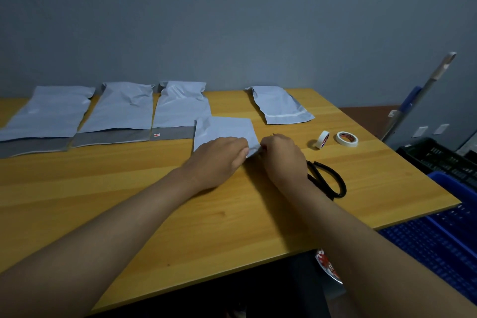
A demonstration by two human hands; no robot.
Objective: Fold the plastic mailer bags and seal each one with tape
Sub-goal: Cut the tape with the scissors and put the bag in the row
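Observation:
A folded white mailer bag [224, 129] lies on the wooden table [129, 188] in front of me. My left hand [219, 155] and my right hand [282, 155] both pinch its near right corner, fingers curled. Three unfolded mailer bags [121, 111] lie side by side at the back left, grey flaps toward me. Another mailer bag [278, 106] lies at the back right. Two rolls of white tape sit right of my hands: one tape roll [322, 139] on edge, the other tape roll [347, 138] flat.
Black-handled scissors [327, 178] lie just right of my right wrist, partly hidden by it. Blue and black plastic crates [444, 235] stand off the table's right edge. A pole [423, 95] leans against the wall at the right.

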